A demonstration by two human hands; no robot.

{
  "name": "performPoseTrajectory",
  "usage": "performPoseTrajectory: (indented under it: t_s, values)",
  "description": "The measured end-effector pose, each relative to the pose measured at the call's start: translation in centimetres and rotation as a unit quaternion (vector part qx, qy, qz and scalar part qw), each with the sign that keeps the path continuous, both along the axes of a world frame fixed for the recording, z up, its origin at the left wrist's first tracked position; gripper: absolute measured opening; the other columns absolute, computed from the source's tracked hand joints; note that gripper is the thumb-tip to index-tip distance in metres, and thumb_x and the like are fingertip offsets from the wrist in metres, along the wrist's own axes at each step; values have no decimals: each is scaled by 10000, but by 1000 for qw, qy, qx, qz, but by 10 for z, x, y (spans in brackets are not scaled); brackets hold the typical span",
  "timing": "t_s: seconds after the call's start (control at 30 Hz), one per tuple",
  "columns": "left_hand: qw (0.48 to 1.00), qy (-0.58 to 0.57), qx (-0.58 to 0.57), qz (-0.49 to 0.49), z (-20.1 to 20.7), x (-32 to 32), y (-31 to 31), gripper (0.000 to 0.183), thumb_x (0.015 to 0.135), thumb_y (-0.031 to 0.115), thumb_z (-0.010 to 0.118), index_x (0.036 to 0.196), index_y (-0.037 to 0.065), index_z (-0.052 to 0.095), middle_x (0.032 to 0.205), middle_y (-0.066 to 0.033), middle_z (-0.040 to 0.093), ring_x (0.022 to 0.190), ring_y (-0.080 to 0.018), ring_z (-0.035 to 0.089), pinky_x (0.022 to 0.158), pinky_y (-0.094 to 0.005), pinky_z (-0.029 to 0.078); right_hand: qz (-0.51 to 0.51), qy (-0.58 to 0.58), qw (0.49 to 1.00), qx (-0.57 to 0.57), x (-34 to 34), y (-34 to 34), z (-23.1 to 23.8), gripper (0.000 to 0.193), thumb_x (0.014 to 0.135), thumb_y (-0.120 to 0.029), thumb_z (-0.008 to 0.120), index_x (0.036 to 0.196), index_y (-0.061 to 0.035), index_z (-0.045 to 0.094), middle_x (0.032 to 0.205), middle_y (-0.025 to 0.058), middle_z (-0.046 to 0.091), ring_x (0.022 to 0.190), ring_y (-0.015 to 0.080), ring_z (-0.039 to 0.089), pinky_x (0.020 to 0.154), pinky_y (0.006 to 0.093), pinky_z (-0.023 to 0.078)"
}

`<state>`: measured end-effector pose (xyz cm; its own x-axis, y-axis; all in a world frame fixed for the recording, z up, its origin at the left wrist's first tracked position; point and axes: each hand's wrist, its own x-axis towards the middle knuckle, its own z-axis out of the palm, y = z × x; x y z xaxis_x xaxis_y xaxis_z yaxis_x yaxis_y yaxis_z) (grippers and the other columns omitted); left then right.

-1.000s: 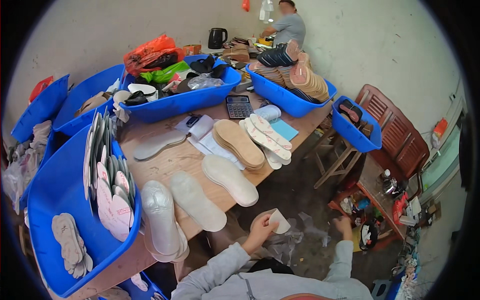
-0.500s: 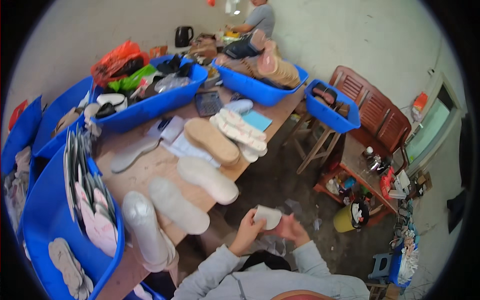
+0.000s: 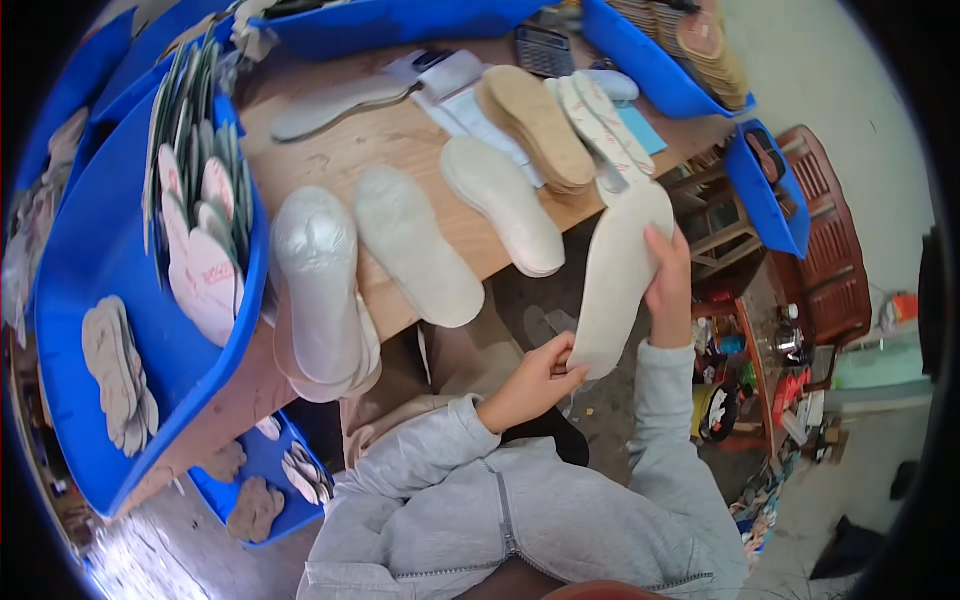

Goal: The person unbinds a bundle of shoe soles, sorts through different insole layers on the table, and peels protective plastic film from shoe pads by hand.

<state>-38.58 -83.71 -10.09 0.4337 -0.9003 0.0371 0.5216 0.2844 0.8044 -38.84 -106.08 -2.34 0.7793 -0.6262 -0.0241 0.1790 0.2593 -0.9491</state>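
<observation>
A long off-white insole (image 3: 622, 270) is held up in front of me, off the table's edge. My left hand (image 3: 545, 375) pinches its near end between thumb and fingers. Along its right side, toward the far end, my right hand (image 3: 668, 275) grips it. Closest on the table (image 3: 330, 160) are a pale insole stack (image 3: 503, 205), a greyish insole (image 3: 415, 245) and a stack topped by a shiny, silvery plastic-looking piece (image 3: 316, 250). Behind them lie a tan insole stack (image 3: 535, 130) and white insoles with red marks (image 3: 605, 125).
At left a big blue bin (image 3: 75, 330) holds upright insoles (image 3: 205, 220) and a grey bundle (image 3: 120, 375). A calculator (image 3: 543, 50), papers (image 3: 470, 115) and a grey insole (image 3: 340, 105) lie farther back. A blue tub (image 3: 770, 190) stands right, by a wooden bench (image 3: 825, 240).
The insole, seen short and curled before, is now stretched out at full length. My right hand has risen along it, and my view has tilted down toward my body.
</observation>
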Motion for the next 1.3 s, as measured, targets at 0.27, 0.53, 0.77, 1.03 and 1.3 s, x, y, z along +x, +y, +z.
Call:
performPoseTrajectory:
  t_s: [0.27, 0.53, 0.77, 1.03, 1.3]
  values:
    - [989, -2, 93, 116, 0, 39, 51, 288, 988, 124, 500, 1165, -87, 582, 1077, -134, 665, 972, -174, 653, 850, -273, 527, 253, -19, 954, -159, 157, 73, 3, 354, 855, -102, 653, 1177, -3, 545, 1054, 47, 637, 930, 103, 591, 801, 241, 473]
    - [965, 14, 178, 193, -2, 56, 81, 353, 1003, 215, 485, 1075, -105, 613, 959, -158, 693, 845, -173, 679, 758, -264, 545, 323, 49, 896, -300, 239, 126, -37, 323, 835, -83, 641, 1134, -16, 537, 949, 55, 647, 862, 122, 582, 766, 244, 460]
    - [955, 52, 200, 213, -9, 71, 86, 399, 1006, 278, 474, 952, -87, 624, 921, -152, 697, 776, -165, 682, 696, -256, 544, 292, 44, 885, -359, 260, 128, -65, 307, 820, -87, 647, 1098, -15, 539, 953, 83, 643, 917, 156, 584, 837, 286, 444]
    - [968, 34, 249, 23, -21, 75, 90, 416, 1007, 306, 464, 1029, -71, 638, 916, -129, 689, 791, -156, 671, 718, -262, 546, 160, -101, 725, -663, 230, 164, -35, 334, 763, -92, 666, 1067, -12, 556, 976, 165, 590, 951, 333, 570, 859, 410, 444]
    - [980, -36, 57, 190, -17, 57, 96, 245, 961, 220, 536, 1045, 5, 619, 896, -77, 659, 822, -160, 644, 791, -311, 521, 391, -158, 612, -669, 117, 250, -1, 573, 732, -304, 750, 1156, 6, 521, 1259, 199, 517, 1184, 354, 486, 984, 443, 395]
